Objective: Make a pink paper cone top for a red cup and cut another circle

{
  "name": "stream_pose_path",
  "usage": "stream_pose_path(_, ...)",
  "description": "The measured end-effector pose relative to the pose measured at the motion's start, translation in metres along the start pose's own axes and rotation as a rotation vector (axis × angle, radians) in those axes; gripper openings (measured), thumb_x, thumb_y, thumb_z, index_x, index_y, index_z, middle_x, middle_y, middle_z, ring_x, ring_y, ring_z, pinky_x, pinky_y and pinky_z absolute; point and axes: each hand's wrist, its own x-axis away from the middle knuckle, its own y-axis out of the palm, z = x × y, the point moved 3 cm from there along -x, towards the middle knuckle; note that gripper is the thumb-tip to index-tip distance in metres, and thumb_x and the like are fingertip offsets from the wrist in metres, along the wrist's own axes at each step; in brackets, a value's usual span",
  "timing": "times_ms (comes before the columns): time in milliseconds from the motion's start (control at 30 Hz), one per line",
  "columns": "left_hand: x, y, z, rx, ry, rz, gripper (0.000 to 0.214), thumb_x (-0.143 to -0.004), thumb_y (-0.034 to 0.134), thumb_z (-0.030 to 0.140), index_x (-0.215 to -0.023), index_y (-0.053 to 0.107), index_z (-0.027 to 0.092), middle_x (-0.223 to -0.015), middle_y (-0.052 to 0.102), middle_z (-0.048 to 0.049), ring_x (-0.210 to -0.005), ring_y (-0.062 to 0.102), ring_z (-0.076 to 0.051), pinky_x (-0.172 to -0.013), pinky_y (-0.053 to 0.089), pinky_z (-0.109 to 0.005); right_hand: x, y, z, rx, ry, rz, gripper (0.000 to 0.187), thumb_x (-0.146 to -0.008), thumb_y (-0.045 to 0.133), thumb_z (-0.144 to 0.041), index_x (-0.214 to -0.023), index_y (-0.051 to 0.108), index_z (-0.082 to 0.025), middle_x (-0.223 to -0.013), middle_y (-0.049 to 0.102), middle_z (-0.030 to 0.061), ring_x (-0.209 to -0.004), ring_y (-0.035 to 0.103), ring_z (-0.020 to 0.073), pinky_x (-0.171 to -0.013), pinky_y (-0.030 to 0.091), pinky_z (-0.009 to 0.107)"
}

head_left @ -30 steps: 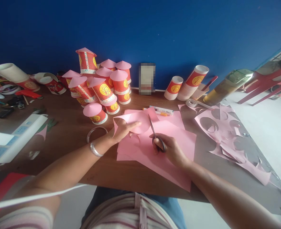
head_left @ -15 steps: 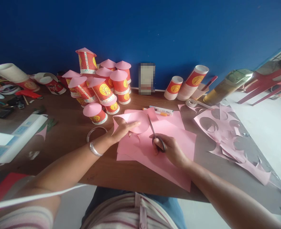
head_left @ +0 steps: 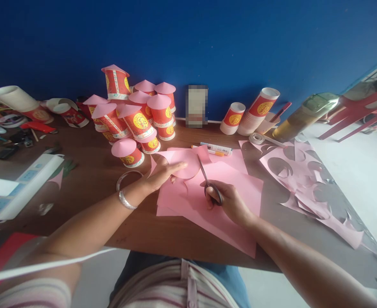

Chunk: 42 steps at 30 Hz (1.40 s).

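Note:
My left hand (head_left: 163, 173) grips a piece of pink paper (head_left: 188, 164) with a rounded edge, thumb on top and fingers beneath. In my right hand (head_left: 225, 199) is a pair of scissors (head_left: 207, 174) with dark handles, its blades at the right edge of that piece. Whether the blades are parted is hard to see. Larger pink sheets (head_left: 236, 222) lie on the table under both hands. Left of them stand red paper cups with pink cone tops (head_left: 129, 147), stacked in a cluster.
Cut pink scraps (head_left: 307, 184) cover the table's right side. Markers (head_left: 217, 149) lie behind the sheets. Stacked cups (head_left: 260, 107), a tape roll (head_left: 257, 138) and a bottle (head_left: 304, 115) are at the back right. A power strip (head_left: 25, 184) lies at left; a tape ring (head_left: 121, 179) is by my left wrist.
My left hand has turned slightly, and the paper's left corner has shifted with it. My right hand and the scissors look almost unmoved.

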Motion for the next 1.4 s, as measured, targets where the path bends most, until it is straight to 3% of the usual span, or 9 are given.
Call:
stream_pose_path(133, 0.001, 0.001, 0.004, 0.036, -0.057, -0.078, 0.054, -0.083, 0.075, 0.045, -0.045, 0.045, 0.020, -0.044, 0.046, 0.0013, -0.044, 0.045, -0.010, -0.051, 0.042, -0.026, 0.000, -0.001, 0.001, -0.009, 0.010, 0.001, 0.058, -0.090, 0.064, -0.075, -0.096, 0.066, -0.017, -0.062, 0.055, -0.0036, -0.055, 0.053, 0.0124, -0.058, 0.051, 0.032)
stream_pose_path(467, -0.001, 0.002, 0.008, 0.078, -0.026, -0.065, 0.057, -0.078, 0.079, 0.045, -0.046, 0.037, 0.022, -0.042, 0.033, 0.0055, -0.041, 0.041, -0.009, -0.045, 0.037, -0.023, 0.000, -0.001, 0.001, -0.012, 0.000, 0.011, 0.057, -0.091, 0.064, -0.074, -0.096, 0.066, -0.017, -0.063, 0.054, -0.0046, -0.053, 0.053, 0.0117, -0.057, 0.052, 0.032)
stream_pose_path(767, -0.001, 0.000, 0.010, 0.083, -0.014, 0.007, 0.058, -0.077, 0.079, 0.044, -0.047, 0.035, 0.022, -0.040, 0.036, 0.0049, -0.039, 0.043, -0.008, -0.045, 0.039, -0.022, 0.001, -0.002, 0.002, -0.023, 0.019, 0.018, 0.058, -0.089, 0.066, -0.075, -0.097, 0.067, -0.017, -0.065, 0.054, -0.0048, -0.052, 0.055, 0.0117, -0.057, 0.054, 0.032)
stream_pose_path(933, -0.002, 0.001, 0.011, 0.051, 0.035, -0.043, 0.057, -0.083, 0.075, 0.045, -0.046, 0.038, 0.021, -0.040, 0.041, 0.0028, -0.039, 0.042, -0.008, -0.045, 0.039, -0.023, 0.000, -0.001, 0.000, -0.021, 0.020, 0.014, 0.058, -0.088, 0.067, -0.074, -0.097, 0.068, -0.017, -0.063, 0.055, -0.0047, -0.054, 0.054, 0.0118, -0.058, 0.052, 0.032)
stream_pose_path(1200, 0.002, 0.003, 0.019, 0.005, -0.014, -0.070, 0.058, -0.075, 0.082, 0.043, -0.052, 0.031, 0.023, -0.045, 0.030, 0.0055, -0.041, 0.039, -0.009, -0.042, 0.036, -0.024, -0.002, -0.001, 0.004, -0.020, 0.021, 0.025, 0.060, -0.088, 0.067, -0.075, -0.098, 0.070, -0.016, -0.064, 0.055, -0.0031, -0.057, 0.055, 0.0135, -0.057, 0.048, 0.032)
stream_pose_path(1400, -0.001, 0.000, 0.014, -0.073, 0.018, -0.109, 0.052, -0.082, 0.074, 0.042, -0.048, 0.041, 0.021, -0.043, 0.042, 0.0008, -0.042, 0.044, -0.011, -0.044, 0.037, -0.025, -0.001, -0.002, 0.004, -0.018, 0.024, 0.021, 0.059, -0.089, 0.067, -0.074, -0.098, 0.069, -0.016, -0.064, 0.054, -0.0034, -0.058, 0.054, 0.0131, -0.057, 0.047, 0.031)
